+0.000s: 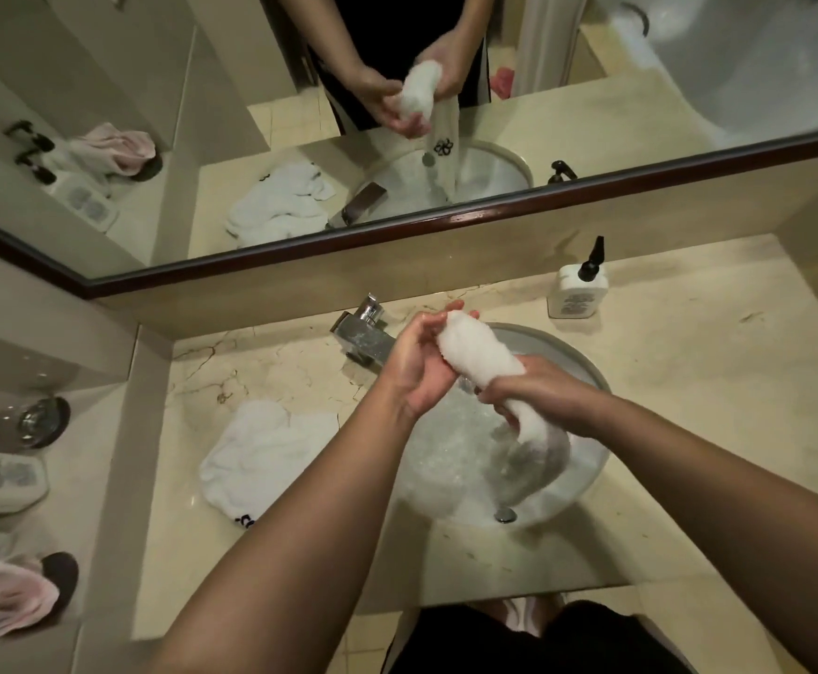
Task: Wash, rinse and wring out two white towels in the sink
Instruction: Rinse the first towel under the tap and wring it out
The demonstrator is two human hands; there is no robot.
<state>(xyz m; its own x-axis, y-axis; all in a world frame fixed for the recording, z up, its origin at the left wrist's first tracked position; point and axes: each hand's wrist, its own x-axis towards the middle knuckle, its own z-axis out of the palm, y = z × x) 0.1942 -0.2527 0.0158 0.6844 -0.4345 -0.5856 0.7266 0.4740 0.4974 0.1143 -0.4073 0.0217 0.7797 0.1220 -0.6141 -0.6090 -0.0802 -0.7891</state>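
Observation:
A white towel [477,355], twisted into a thick roll, is held above the round sink [587,367]. My left hand [419,364] wraps its upper end near the tap, fingers curled behind it. Lower down, my right hand [528,386] grips the roll, and the tail of the towel hangs blurred toward the foamy water in the basin. A second white towel [256,454] lies crumpled on the counter left of the sink, a dark emblem showing at its near corner.
A chrome tap [363,330] stands at the back left of the sink. A white pump bottle [577,289] sits at the back right on the marble counter [689,381]. The mirror [251,114] runs along the wall. A pink cloth [3,600] lies on the left shelf.

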